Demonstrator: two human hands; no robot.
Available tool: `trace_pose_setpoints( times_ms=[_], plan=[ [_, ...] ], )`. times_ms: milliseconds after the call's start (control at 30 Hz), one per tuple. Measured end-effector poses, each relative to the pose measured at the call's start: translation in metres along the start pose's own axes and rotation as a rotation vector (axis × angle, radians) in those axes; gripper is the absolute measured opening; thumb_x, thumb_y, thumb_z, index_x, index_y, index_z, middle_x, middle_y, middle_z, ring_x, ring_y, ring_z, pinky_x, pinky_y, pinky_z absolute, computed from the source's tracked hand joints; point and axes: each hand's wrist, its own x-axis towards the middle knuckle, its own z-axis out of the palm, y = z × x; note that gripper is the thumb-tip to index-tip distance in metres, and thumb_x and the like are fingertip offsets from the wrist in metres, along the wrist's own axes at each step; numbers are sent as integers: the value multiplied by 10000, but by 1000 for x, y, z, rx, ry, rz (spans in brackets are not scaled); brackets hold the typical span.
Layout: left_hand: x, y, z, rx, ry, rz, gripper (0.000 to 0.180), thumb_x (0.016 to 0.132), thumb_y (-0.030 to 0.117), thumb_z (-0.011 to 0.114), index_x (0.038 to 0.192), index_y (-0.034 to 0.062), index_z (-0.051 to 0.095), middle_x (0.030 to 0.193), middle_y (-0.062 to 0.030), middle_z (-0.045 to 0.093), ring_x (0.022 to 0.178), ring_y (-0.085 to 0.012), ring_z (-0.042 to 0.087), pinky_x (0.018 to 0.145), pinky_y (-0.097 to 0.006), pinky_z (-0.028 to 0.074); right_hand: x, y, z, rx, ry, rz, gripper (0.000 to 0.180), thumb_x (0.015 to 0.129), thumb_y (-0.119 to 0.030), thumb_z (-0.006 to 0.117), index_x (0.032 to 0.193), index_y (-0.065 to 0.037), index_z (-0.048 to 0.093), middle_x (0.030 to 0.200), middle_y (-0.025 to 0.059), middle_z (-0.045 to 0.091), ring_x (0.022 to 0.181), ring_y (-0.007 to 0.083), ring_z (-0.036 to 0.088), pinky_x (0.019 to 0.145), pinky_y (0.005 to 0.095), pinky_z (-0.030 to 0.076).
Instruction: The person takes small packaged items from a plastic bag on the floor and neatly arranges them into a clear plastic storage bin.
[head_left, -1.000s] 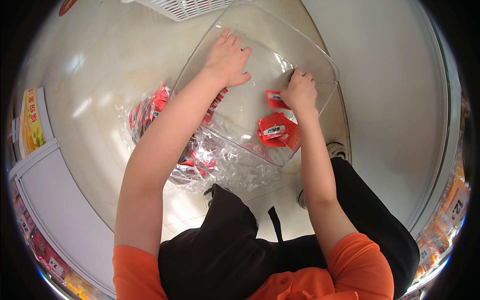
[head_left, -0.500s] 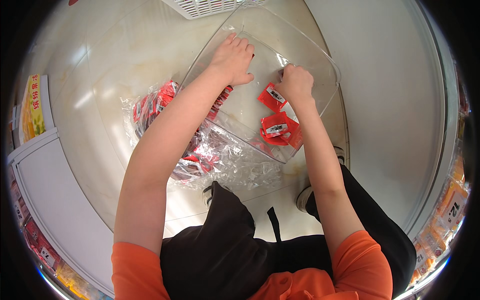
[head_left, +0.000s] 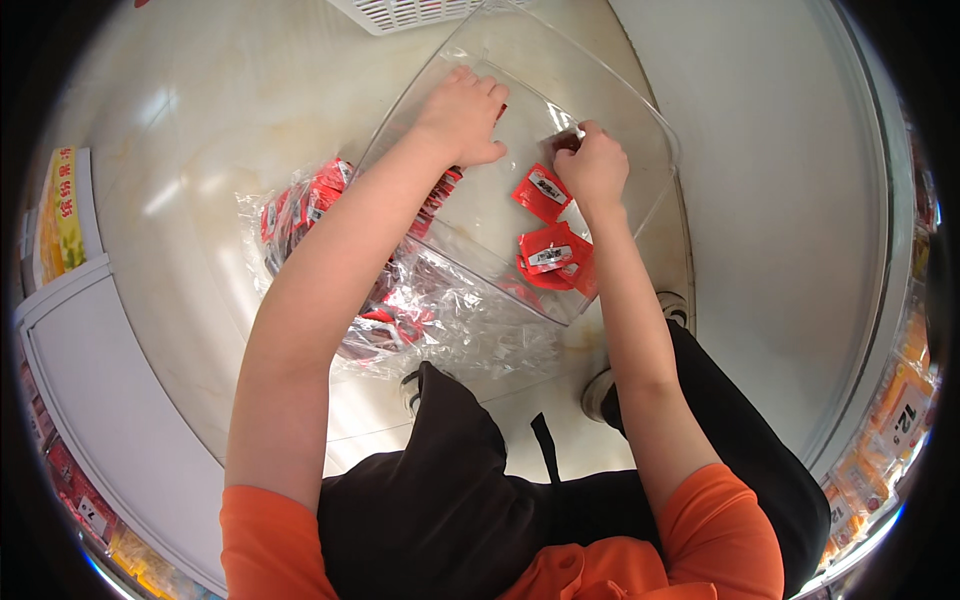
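Seen from above, a person in an orange short-sleeved top and black trousers leans over a clear plastic bin (head_left: 495,215) with both bare forearms reaching in. The bin rests tilted across the view on a pale tiled floor (head_left: 180,250). The right hand (head_left: 598,168) has its fingers curled closed, thumb and forefinger pinching a small dark-faced packet (head_left: 563,143) inside the bin. The left hand (head_left: 462,118) lies palm down over the bin's far left part, fingers loosely bent and thumb standing apart; its underside is hidden, so whether it grips anything cannot be told, though a sliver of red shows beside the fingertips. Just below the right hand lies a single red packet (head_left: 543,192), and nearer the person an overlapping cluster of red packets (head_left: 548,250). An edge-on row of red packets (head_left: 438,203) runs along the bin's left side, partly covered by the left forearm. Judging by this, the work seems partway: some packets are in the bin, while many more lie in a crinkled transparent bag (head_left: 490,330) against its left and near sides. A white slotted basket (head_left: 400,12) stands beyond.
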Motion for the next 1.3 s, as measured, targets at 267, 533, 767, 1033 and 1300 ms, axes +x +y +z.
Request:
trace_pose_setpoints(
  times_ms=[267,533,767,1033,1300],
  plan=[
    [-2,2,-3,-31,-26,-37,581,727,441,663,1135,46,542,1130,-116,584,1132,-271,538,1137,-417,253,-14,-13,-1,4,-13,-132,338,703,-168,682,1000,-27,604,1029,146,579,978,322,592,747,443,533],
    [-6,4,-6,-27,-22,-43,635,709,396,674,1180,12,489,1124,-143,576,1158,-269,525,1150,-429,240,-9,-14,17,-34,61,-123,392,706,-151,646,1068,-33,551,1000,136,604,948,319,605,734,436,529],
    [-7,6,-1,-45,38,-34,582,703,374,685,1136,28,506,1108,-136,585,1144,-256,537,1147,-420,242,-6,-15,22,-13,91,-197,405,699,-122,636,1087,-33,560,964,141,650,905,327,631,737,418,532],
    [-10,0,6,-81,86,12,606,678,338,686,1141,-5,499,1125,-159,554,1174,-283,504,1139,-422,261,11,-8,22,1024,-25,138,293,795,-34,677,1062,72,620,935,146,685,801,187,667,706,310,556],
    [-11,3,1,-14,148,-4,539,691,355,686,1076,1,554,1114,-147,552,1136,-289,503,1067,-384,335,10,-10,34,879,-15,7,305,793,-29,677,1088,34,632,909,124,684,716,145,652,638,276,530]
  ],
)
